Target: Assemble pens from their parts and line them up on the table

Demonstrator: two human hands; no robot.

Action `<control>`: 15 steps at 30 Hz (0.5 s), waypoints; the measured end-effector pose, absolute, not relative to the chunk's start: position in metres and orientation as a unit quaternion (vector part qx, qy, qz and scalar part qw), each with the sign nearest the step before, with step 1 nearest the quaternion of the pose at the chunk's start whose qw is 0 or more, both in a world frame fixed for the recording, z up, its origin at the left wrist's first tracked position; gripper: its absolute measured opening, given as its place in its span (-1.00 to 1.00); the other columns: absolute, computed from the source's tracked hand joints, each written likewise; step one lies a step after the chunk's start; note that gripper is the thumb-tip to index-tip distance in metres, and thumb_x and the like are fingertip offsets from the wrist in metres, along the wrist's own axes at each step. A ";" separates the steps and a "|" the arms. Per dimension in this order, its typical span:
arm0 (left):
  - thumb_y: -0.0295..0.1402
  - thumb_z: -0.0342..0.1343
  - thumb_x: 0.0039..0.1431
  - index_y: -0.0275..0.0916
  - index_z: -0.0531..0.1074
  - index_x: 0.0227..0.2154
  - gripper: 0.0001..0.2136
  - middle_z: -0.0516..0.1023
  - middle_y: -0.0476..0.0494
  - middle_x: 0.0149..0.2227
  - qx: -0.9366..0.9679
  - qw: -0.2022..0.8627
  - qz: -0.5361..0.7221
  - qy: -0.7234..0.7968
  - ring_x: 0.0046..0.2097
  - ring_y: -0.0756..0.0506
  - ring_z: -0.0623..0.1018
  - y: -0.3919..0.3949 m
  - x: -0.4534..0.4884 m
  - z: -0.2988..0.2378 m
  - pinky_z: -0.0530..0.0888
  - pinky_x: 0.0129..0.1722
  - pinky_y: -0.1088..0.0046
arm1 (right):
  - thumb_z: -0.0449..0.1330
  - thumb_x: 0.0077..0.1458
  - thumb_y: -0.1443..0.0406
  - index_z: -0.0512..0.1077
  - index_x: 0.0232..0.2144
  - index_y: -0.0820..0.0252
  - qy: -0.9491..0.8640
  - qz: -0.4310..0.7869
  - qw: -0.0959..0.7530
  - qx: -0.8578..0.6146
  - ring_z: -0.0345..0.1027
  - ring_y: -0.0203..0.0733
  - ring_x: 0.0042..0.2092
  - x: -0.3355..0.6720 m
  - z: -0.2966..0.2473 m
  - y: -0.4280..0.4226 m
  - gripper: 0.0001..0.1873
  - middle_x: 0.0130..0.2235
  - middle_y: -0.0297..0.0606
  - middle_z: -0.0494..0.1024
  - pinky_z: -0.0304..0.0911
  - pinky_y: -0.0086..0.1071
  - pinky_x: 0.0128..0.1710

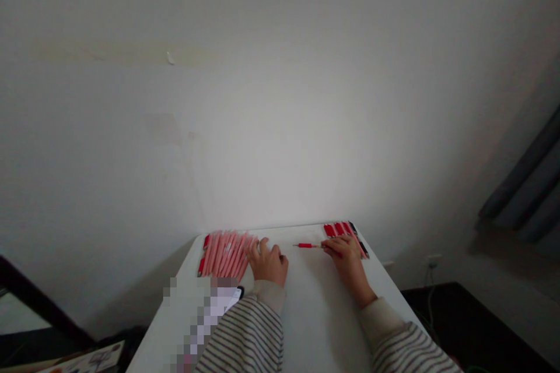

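My left hand rests at the right edge of a pile of pink pens, its fingers bent and apart. One fingertip meets or overlaps the nearest pens; I cannot tell if it touches them. A pen with a red grip lies level in my right hand, pinched between thumb and fingers, its pointed tip facing left. Behind my right hand is a smaller group of pens with red and pink parts, partly covered by the hand.
Both groups of pens lie on a white table against a pale wall. A phone-like object, partly pixelated, lies by my left sleeve. A dark curtain hangs at right, above a cable at a wall socket.
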State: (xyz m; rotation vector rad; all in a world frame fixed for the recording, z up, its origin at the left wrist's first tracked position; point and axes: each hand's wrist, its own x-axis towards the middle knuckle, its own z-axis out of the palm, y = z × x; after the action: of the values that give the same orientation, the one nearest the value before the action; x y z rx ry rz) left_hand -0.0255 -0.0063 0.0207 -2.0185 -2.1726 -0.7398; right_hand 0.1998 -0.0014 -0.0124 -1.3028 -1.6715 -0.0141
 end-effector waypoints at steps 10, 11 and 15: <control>-0.20 0.19 0.03 -0.07 0.58 -0.35 -0.85 0.38 -0.12 0.10 -0.657 0.072 -0.241 -0.711 0.22 -0.31 0.19 -0.001 -0.028 0.020 -0.08 0.26 -0.18 | 0.16 0.13 0.10 0.58 -0.30 0.00 -0.684 0.011 0.498 -0.533 0.28 0.00 -0.11 0.199 -0.010 -0.004 -0.77 -0.28 -0.24 0.62 0.17 -0.07 -0.04; -0.19 0.19 0.03 -0.07 0.58 -0.34 -0.84 0.38 -0.12 0.11 -0.653 0.075 -0.240 -0.714 0.22 -0.31 0.19 -0.001 -0.028 0.020 -0.08 0.26 -0.19 | 0.16 0.13 0.10 0.59 -0.30 0.00 -0.684 0.012 0.499 -0.533 0.28 0.00 -0.11 0.199 -0.010 -0.004 -0.77 -0.28 -0.23 0.62 0.17 -0.07 -0.04; -0.18 0.18 0.04 -0.09 0.57 -0.32 -0.82 0.38 -0.14 0.10 -0.644 0.082 -0.234 -0.724 0.23 -0.32 0.18 -0.001 -0.029 0.020 -0.09 0.24 -0.25 | 0.16 0.13 0.11 0.59 -0.31 0.01 -0.684 0.021 0.503 -0.529 0.28 -0.01 -0.11 0.199 -0.011 -0.003 -0.77 -0.27 -0.23 0.61 0.19 -0.08 -0.04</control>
State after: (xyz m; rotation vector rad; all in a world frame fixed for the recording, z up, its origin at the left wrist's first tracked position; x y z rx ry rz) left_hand -0.0290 -0.0006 0.0199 -1.9242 -2.1617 -0.6983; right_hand 0.1990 -0.0032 -0.0114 -1.2765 -1.6511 0.0497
